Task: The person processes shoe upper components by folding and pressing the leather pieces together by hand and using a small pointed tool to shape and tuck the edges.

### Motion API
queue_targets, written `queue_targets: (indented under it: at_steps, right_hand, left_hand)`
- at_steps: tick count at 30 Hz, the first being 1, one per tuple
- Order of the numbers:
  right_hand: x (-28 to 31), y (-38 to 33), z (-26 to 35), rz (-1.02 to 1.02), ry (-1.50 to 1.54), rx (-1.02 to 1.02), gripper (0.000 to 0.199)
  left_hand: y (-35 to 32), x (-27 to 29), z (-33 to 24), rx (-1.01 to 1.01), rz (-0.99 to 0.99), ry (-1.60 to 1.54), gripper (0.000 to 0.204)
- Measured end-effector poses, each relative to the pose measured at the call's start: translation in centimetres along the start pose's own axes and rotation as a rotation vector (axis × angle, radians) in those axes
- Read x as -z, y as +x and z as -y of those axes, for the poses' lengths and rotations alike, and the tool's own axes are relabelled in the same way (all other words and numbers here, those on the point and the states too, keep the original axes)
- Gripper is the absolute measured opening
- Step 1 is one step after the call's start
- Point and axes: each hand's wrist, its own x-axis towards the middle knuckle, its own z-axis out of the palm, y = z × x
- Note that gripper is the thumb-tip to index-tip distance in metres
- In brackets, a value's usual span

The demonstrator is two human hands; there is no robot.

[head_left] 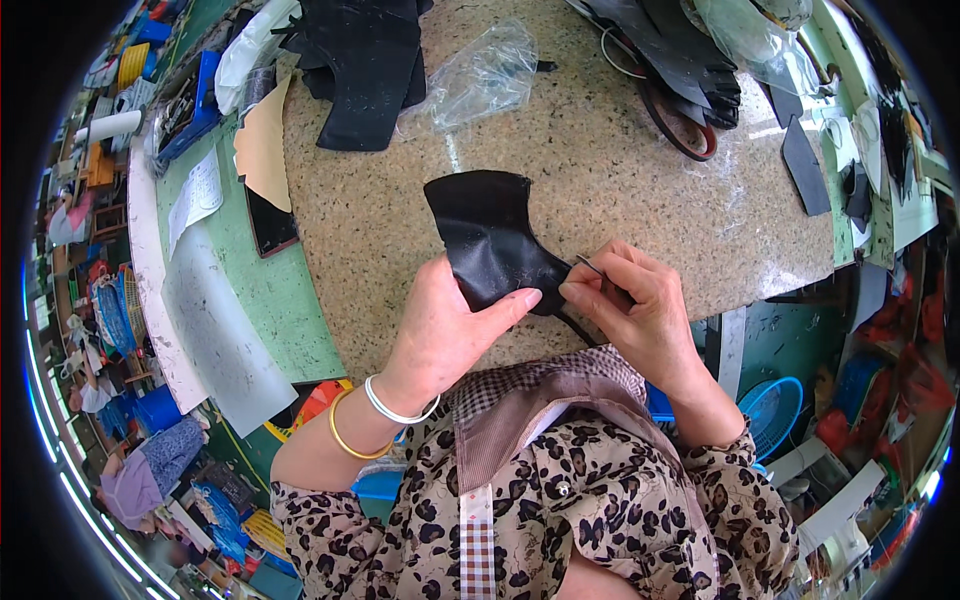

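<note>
A black leather piece (487, 236) lies partly on the speckled stone slab (620, 180), its near end lifted toward me. My left hand (447, 327) pinches that near edge between thumb and fingers. My right hand (625, 305) sits just to the right, fingers closed around a thin metal tool (590, 266) whose tip points up and left at the leather's edge. Both hands nearly touch at the leather. My left wrist wears a white and a gold bangle.
More black leather pieces (365, 65) are stacked at the slab's far left, others (690, 60) at the far right, with a clear plastic bag (480, 75) between. A tan sheet (264, 145) and papers lie on the green bench (270, 290) to the left. A blue basket (775, 410) stands below right.
</note>
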Motion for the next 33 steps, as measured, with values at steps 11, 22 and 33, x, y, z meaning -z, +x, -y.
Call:
queue_targets:
  at_steps: [11,22,33]
  right_hand:
    - [-0.2,-0.4,0.6,-0.095,-0.194,0.152,0.019]
    - [0.7,-0.6,0.3,0.285,-0.142,-0.085,0.038]
    - [0.5,-0.3,0.5,0.252,-0.182,-0.047,0.021]
  left_hand:
    - [-0.3,-1.3,-0.5,0.014,-0.112,-0.092,0.01]
    - [-0.4,-1.9,-0.9,-0.006,-0.166,-0.093,0.01]
    - [-0.7,-1.6,-0.6,-0.026,-0.158,-0.103,0.012]
